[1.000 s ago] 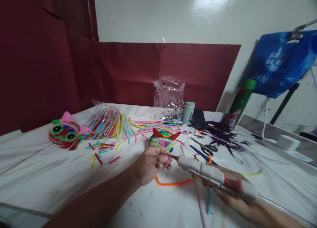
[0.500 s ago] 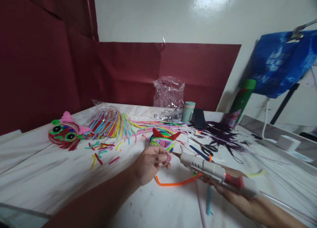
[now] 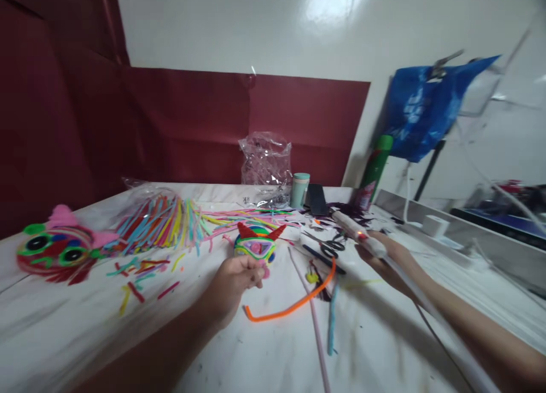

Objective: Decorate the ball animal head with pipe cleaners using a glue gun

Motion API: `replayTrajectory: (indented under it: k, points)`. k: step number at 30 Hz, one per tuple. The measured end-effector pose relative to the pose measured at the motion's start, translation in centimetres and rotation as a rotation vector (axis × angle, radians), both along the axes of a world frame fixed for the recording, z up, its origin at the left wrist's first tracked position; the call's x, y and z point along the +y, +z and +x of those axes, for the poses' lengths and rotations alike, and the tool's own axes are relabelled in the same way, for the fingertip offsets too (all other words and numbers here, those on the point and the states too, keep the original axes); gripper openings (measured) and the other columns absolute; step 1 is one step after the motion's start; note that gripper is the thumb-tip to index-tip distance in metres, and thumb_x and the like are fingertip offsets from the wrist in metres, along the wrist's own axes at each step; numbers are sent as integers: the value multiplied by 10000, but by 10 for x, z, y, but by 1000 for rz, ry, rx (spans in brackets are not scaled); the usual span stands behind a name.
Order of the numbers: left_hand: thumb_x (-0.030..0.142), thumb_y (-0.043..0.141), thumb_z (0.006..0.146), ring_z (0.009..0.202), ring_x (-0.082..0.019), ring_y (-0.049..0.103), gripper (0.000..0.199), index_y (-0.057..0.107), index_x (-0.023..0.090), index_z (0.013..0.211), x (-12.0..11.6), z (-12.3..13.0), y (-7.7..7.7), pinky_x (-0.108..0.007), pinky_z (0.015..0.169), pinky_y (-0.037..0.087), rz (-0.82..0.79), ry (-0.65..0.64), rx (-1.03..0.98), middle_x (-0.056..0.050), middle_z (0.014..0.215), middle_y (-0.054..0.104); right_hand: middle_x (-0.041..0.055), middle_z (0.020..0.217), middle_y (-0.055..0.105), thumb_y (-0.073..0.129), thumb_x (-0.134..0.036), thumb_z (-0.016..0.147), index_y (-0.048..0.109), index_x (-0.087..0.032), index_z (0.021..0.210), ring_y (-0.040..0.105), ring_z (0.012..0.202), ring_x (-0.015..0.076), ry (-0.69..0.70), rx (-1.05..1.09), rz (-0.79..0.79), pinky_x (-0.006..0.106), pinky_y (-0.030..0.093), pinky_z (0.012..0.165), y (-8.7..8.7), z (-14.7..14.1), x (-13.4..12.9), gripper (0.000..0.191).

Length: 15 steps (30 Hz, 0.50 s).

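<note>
Between its thumb and fingers my left hand (image 3: pixel 242 276) pinches a small pink piece (image 3: pixel 265 269). Just behind that hand sits a round colourful mask-like craft (image 3: pixel 255 246) with two red pointed ears. My right hand (image 3: pixel 386 256) is wrapped around a white glue gun (image 3: pixel 352 229), raised at the right with its nozzle pointing away toward the back of the table. An orange pipe cleaner (image 3: pixel 294 309) lies curved on the table between the hands. Black scissors (image 3: pixel 331 246) rest left of the glue gun.
A red cat-like craft (image 3: pixel 55 251) sits at the left beside bundled pipe cleaners (image 3: pixel 170 222) and cut scraps. Behind stand a clear plastic bag (image 3: pixel 267 165), a mint cup (image 3: pixel 300 190), a dark phone (image 3: pixel 316 199) and a green can (image 3: pixel 375 168). A blue bag (image 3: pixel 420 111) hangs at the right.
My right hand has carried the glue gun away from the pink piece, back and to the right. The pink piece stays in my left hand. The whole view has turned to the right.
</note>
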State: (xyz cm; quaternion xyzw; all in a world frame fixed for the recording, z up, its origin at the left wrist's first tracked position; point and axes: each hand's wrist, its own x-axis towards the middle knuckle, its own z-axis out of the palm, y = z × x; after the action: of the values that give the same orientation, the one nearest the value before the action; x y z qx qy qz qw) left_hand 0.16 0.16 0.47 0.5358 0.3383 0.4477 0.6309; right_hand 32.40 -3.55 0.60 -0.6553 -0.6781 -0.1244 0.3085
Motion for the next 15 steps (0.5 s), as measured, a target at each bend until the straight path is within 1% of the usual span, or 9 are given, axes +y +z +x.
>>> replayTrajectory:
  k: [2, 4, 7, 11, 13, 15]
  points:
    - [279, 689, 569, 546, -110, 436, 178, 573, 144, 572, 0, 0, 1, -269, 599, 290, 19, -10, 31, 28, 479, 497, 75, 750, 602, 455, -289, 787, 545, -184, 768, 576, 665, 200, -36, -104, -74, 277, 414, 583, -3, 18, 11, 140]
    - [295, 687, 575, 557, -112, 435, 189, 570, 146, 578, 0, -1, 2, -268, 592, 276, 29, -24, 48, 22, 501, 516, 80, 746, 586, 460, -193, 736, 540, -179, 743, 562, 659, 196, -86, -170, -127, 272, 391, 577, -9, 35, 18, 82]
    - [298, 688, 565, 564, -120, 436, 192, 566, 150, 574, 1, -1, 2, -268, 589, 271, 30, -21, 68, 26, 491, 506, 69, 734, 579, 485, -127, 664, 540, -191, 692, 538, 635, 180, -76, -193, -173, 264, 378, 567, -20, 52, 25, 89]
    - [289, 679, 580, 564, -119, 439, 180, 570, 145, 578, 0, 0, 2, -271, 603, 289, 44, -17, 78, 11, 519, 537, 86, 751, 598, 521, -145, 668, 579, -186, 683, 547, 638, 189, -13, -173, -207, 276, 405, 582, -29, 68, 29, 72]
    - [274, 683, 574, 561, -118, 445, 173, 572, 142, 574, -1, 1, 1, -269, 600, 296, 41, -16, 72, 3, 527, 549, 96, 746, 617, 554, -179, 674, 613, -174, 709, 565, 619, 197, 23, -155, -227, 285, 423, 571, -32, 77, 30, 69]
    - [263, 687, 570, 561, -118, 454, 168, 572, 140, 563, -1, 1, 0, -264, 594, 299, 37, -16, 61, 3, 526, 547, 108, 776, 651, 595, -223, 671, 645, -169, 758, 602, 649, 214, 66, -135, -248, 293, 451, 592, -33, 84, 32, 114]
